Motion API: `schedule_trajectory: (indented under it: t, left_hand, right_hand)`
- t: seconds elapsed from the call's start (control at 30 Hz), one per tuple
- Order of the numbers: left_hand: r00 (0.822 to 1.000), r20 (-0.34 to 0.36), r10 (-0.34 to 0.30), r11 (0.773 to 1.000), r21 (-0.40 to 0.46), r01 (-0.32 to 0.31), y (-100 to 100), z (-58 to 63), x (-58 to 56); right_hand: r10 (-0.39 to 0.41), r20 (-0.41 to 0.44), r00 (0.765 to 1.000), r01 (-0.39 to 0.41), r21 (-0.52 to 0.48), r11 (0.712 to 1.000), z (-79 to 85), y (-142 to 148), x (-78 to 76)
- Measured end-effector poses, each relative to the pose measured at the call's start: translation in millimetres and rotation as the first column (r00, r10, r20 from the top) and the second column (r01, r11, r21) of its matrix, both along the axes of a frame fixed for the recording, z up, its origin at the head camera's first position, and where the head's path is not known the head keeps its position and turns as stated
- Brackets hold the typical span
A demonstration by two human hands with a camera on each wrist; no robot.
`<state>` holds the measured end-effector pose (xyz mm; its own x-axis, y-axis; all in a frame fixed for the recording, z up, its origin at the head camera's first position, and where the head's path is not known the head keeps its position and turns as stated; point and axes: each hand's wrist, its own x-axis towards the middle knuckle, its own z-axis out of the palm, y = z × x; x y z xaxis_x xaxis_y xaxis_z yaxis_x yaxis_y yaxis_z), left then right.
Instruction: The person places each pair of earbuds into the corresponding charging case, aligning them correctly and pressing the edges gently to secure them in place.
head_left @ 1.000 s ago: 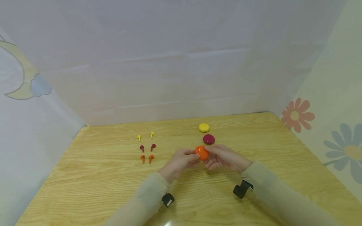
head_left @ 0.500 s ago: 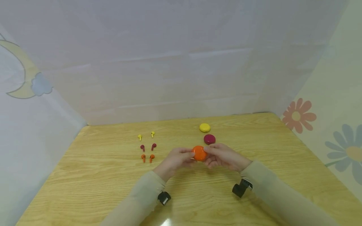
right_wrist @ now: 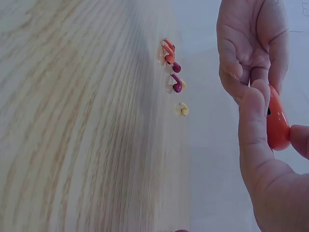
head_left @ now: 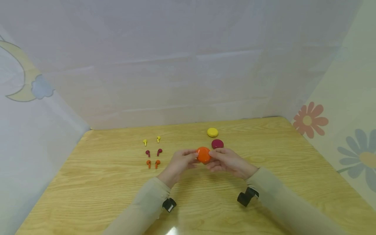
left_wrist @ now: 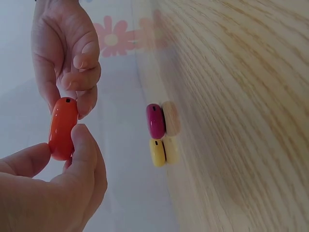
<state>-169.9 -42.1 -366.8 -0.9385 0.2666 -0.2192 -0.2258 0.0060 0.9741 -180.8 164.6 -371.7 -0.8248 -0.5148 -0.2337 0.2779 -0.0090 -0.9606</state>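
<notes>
Both hands hold a round, glossy orange earbud case [head_left: 203, 155] between them above the table. My left hand [head_left: 180, 164] pinches its left edge, thumb on top and fingers beneath. From the other side my right hand [head_left: 230, 162] pinches the right edge between thumb and fingers. The left wrist view shows the case [left_wrist: 63, 128] edge-on with its lid down, a small dark spot near one end. Behind the hands lie a dark red case [head_left: 217, 144] and a yellow case [head_left: 212, 132]. To the left rest two orange earbuds [head_left: 149, 164], side by side.
Beyond the orange pair lie two dark red earbuds [head_left: 159, 152] and two yellow earbuds [head_left: 158, 139], in rows on the wooden table [head_left: 97, 192]. Pale printed cloth [head_left: 188, 81] walls the back and both sides.
Both hands have carried the orange case slightly left, then a little up in the head view. Each keeps its pinch. The other cases and the earbuds stay where they were.
</notes>
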Motion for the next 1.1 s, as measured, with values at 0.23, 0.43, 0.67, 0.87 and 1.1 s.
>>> schedule_trajectory:
  t: [0.23, 0.43, 0.67, 0.87, 1.1]
  left_hand:
    - [0.999, -0.027, 0.040, 0.999, 0.027, -0.040, -2, 1.8, 0.1]
    - [0.997, -0.060, 0.056, 0.997, 0.062, -0.053, -3, 3.1, -0.5]
    - [0.985, -0.159, 0.065, 0.998, 0.035, -0.060, -5, 7.2, 1.8]
    - [0.971, -0.222, 0.093, 0.996, 0.018, -0.091, -6, 8.9, -0.6]
    - [0.951, -0.279, 0.135, 0.991, 0.017, -0.136, -5, 13.9, -1.2]
  right_hand:
    - [-0.024, 0.009, 1.000, 0.024, -0.066, 0.998, 1.3, -4, 1.4]
    - [-0.041, -0.025, 0.999, 0.039, -0.092, 0.995, 2.8, -8, 1.8]
    - [-0.081, -0.054, 0.995, 0.078, -0.058, 0.995, 6.0, -14, 3.2]
    - [-0.115, -0.069, 0.991, 0.113, -0.034, 0.993, 9.3, -21, 2.4]
    - [-0.144, -0.096, 0.985, 0.141, -0.040, 0.989, 14.2, -27, 1.2]
